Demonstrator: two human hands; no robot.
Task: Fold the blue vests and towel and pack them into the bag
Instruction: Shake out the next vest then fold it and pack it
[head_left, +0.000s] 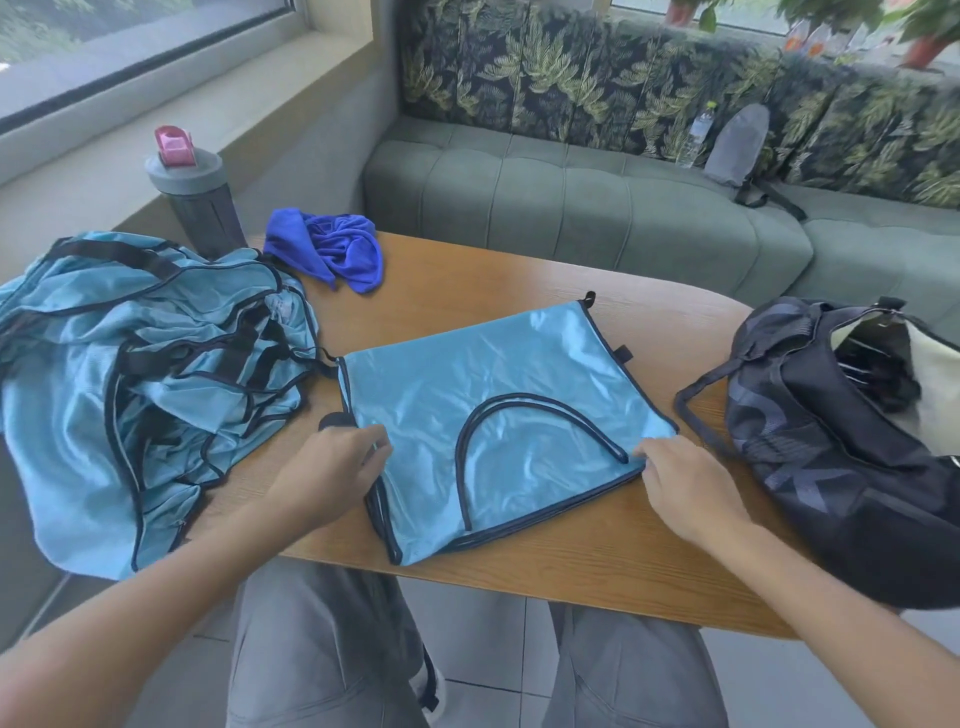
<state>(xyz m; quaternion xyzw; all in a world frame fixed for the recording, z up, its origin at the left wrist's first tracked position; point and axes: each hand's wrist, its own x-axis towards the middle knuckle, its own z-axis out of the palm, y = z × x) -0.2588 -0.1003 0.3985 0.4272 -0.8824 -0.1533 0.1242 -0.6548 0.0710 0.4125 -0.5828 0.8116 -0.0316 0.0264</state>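
Observation:
A light blue vest with dark trim (498, 410) lies flattened in the middle of the wooden table (467, 291). My left hand (332, 470) pinches its near left edge. My right hand (685, 488) pinches its near right corner. A heap of several more light blue vests (140, 384) lies crumpled on the table's left end and hangs over the edge. A crumpled royal-blue towel (332, 249) sits at the far left of the table. The dark patterned bag (841, 441) stands unzipped on the right end, its pale lining showing.
A grey bottle with a pink lid (195, 200) stands behind the vest heap. A green sofa (571, 208) runs behind the table, with a grey pouch (737, 148) and a water bottle (698, 135) on it. My knees are under the near table edge.

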